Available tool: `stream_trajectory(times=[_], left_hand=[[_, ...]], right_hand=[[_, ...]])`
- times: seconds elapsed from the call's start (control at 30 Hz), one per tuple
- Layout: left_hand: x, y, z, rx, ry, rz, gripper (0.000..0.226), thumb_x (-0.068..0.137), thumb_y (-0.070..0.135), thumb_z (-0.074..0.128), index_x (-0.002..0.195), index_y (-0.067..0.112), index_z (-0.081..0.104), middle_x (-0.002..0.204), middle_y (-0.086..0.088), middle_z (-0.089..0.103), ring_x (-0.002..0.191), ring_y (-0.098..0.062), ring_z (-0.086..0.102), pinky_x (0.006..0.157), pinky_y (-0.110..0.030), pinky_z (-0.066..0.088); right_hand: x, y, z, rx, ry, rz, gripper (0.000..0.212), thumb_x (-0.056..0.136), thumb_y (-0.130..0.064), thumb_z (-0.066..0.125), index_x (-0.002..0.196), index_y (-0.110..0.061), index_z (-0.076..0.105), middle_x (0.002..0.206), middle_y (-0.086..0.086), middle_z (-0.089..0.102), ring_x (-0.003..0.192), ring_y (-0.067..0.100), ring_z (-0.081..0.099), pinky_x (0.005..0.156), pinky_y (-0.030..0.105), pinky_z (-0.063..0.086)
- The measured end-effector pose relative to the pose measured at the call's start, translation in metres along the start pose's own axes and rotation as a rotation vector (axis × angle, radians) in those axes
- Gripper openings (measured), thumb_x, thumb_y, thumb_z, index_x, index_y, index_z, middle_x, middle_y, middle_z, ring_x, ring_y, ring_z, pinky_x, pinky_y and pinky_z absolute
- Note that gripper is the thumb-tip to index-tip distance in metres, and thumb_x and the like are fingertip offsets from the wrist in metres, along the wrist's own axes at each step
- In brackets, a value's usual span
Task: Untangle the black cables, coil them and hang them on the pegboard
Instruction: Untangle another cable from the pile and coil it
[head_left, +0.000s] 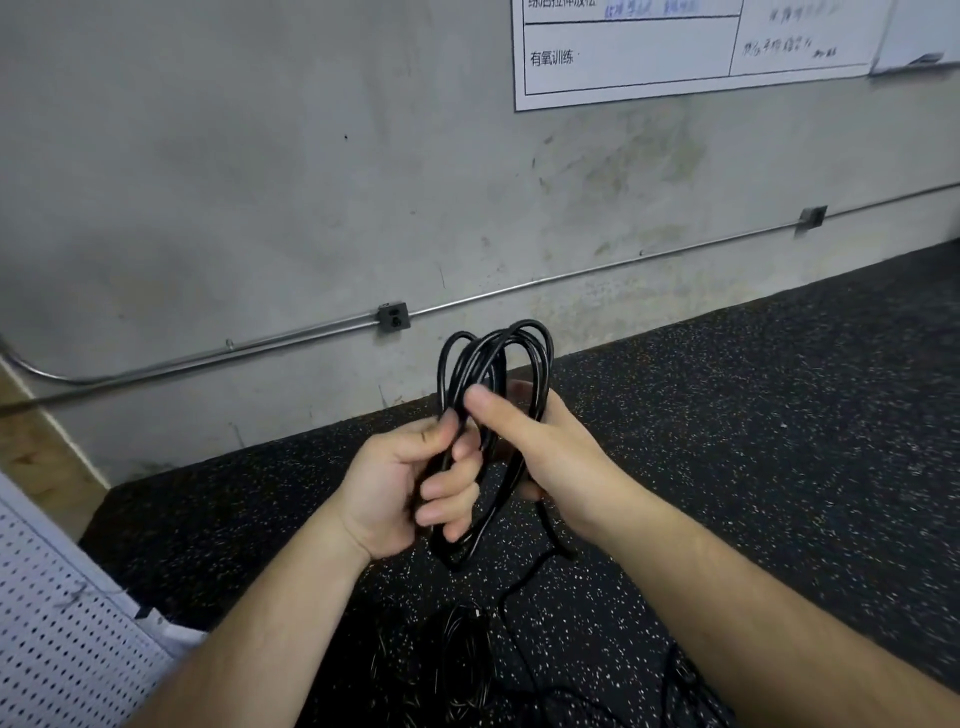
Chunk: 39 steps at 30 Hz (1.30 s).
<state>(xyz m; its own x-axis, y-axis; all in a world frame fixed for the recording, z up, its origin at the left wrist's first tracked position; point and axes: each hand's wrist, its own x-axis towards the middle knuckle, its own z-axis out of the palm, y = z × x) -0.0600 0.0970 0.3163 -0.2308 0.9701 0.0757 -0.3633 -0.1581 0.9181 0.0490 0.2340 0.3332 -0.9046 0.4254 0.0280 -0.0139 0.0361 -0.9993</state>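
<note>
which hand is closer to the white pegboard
Left. The left hand grips the coiled black cable on the side toward the pegboard; the right hand is beyond it.

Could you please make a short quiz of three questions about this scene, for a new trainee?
1. True or false: both hands grip the coiled black cable.
2. Where is the pegboard? A) lower left of the view B) on the wall, upper right C) not in view
3. What lies on the speckled floor below the hands?

Key:
1. True: the left hand and the right hand both close on it.
2. A
3. A pile of more black cables, not yet coiled.
</note>
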Motion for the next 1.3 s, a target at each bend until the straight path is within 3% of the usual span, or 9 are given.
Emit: stream_trajectory(times=[0.13, 0.37, 0.53, 0.73, 0.83, 0.9, 1.03, 1.13, 1.3], left_hand=[[0.001, -0.005, 0.011, 0.412, 0.131, -0.065, 0.031, 0.092, 0.035, 0.057, 0.080, 0.008, 0.049, 0.052, -0.004, 0.040, 0.039, -0.018, 0.041, 0.051, -0.034, 0.051], [0.007, -0.020, 0.037, 1.219, 0.360, 0.107, 0.006, 0.106, 0.027, 0.048, 0.111, 0.029, 0.049, 0.071, 0.004, 0.061, 0.055, -0.018, 0.059, 0.053, -0.039, 0.049], [0.005, -0.030, 0.045, 1.497, 0.521, 0.189, 0.036, 0.097, 0.026, 0.061, 0.123, 0.010, 0.041, 0.074, 0.012, 0.048, 0.052, -0.009, 0.047, 0.042, -0.022, 0.029], [0.003, -0.032, 0.041, 1.870, 0.811, 0.255, 0.040, 0.085, 0.047, 0.066, 0.106, 0.013, 0.063, 0.102, 0.003, 0.063, 0.095, -0.020, 0.058, 0.085, -0.043, 0.043], [0.005, -0.035, 0.034, 1.557, 0.661, 0.185, 0.029, 0.095, 0.041, 0.058, 0.110, 0.017, 0.063, 0.137, 0.003, 0.047, 0.120, -0.007, 0.051, 0.100, -0.032, 0.044], [0.007, -0.035, 0.032, 1.321, 0.529, 0.075, 0.018, 0.100, 0.038, 0.054, 0.106, 0.022, 0.057, 0.121, 0.005, 0.056, 0.097, 0.003, 0.057, 0.079, -0.016, 0.046], [0.009, -0.030, 0.030, 1.049, 0.590, 0.148, 0.021, 0.105, 0.031, 0.050, 0.091, 0.016, 0.057, 0.084, 0.001, 0.067, 0.068, -0.001, 0.060, 0.058, -0.018, 0.046], [0.009, -0.024, 0.023, 0.964, 0.694, 0.166, 0.027, 0.105, 0.037, 0.047, 0.102, 0.016, 0.063, 0.094, -0.003, 0.072, 0.083, -0.013, 0.068, 0.074, -0.033, 0.053], [0.008, -0.011, 0.018, 0.733, 0.828, 0.214, 0.024, 0.107, 0.036, 0.047, 0.102, 0.021, 0.066, 0.086, 0.006, 0.075, 0.081, -0.008, 0.072, 0.075, -0.025, 0.054]], right_hand=[[-0.002, -0.003, 0.002, -0.026, 0.112, 0.014, 0.085, 0.055, -0.074, 0.086, 0.116, -0.019, 0.064, 0.098, -0.007, 0.074, 0.079, 0.006, 0.068, 0.052, 0.019, 0.046], [-0.002, 0.001, 0.009, -0.030, 0.404, -0.137, 0.019, 0.075, -0.024, 0.081, 0.082, -0.021, 0.064, 0.074, -0.008, 0.069, 0.074, 0.010, 0.068, 0.070, 0.031, 0.058], [-0.002, -0.005, 0.016, -0.127, 0.429, -0.260, 0.023, 0.077, -0.021, 0.073, 0.063, -0.019, 0.054, 0.059, -0.008, 0.058, 0.057, 0.007, 0.054, 0.058, 0.034, 0.049], [0.016, -0.003, 0.007, -0.162, 0.460, -0.180, 0.026, 0.078, -0.031, 0.074, 0.063, -0.017, 0.058, 0.061, -0.005, 0.065, 0.058, 0.013, 0.062, 0.061, 0.036, 0.054], [0.019, -0.001, 0.003, -0.030, 0.407, -0.053, 0.025, 0.077, -0.036, 0.079, 0.074, -0.014, 0.067, 0.069, -0.004, 0.069, 0.071, 0.018, 0.069, 0.076, 0.044, 0.059], [0.018, -0.001, 0.002, 0.030, 0.317, -0.010, 0.031, 0.079, -0.041, 0.082, 0.078, -0.013, 0.068, 0.067, -0.004, 0.065, 0.067, 0.014, 0.065, 0.066, 0.040, 0.056], [0.013, -0.006, -0.005, 0.051, 0.090, 0.008, 0.044, 0.082, -0.060, 0.074, 0.091, -0.017, 0.067, 0.077, -0.006, 0.072, 0.066, 0.011, 0.065, 0.058, 0.028, 0.050], [0.012, 0.000, -0.010, 0.228, 0.063, 0.039, 0.033, 0.098, -0.033, 0.065, 0.120, -0.009, 0.062, 0.109, 0.009, 0.075, 0.093, 0.024, 0.074, 0.073, 0.036, 0.060], [0.003, 0.026, -0.024, -0.150, -0.007, -0.006, 0.021, 0.098, -0.004, 0.059, 0.116, -0.015, 0.060, 0.110, 0.004, 0.072, 0.096, 0.014, 0.071, 0.089, 0.024, 0.055]])
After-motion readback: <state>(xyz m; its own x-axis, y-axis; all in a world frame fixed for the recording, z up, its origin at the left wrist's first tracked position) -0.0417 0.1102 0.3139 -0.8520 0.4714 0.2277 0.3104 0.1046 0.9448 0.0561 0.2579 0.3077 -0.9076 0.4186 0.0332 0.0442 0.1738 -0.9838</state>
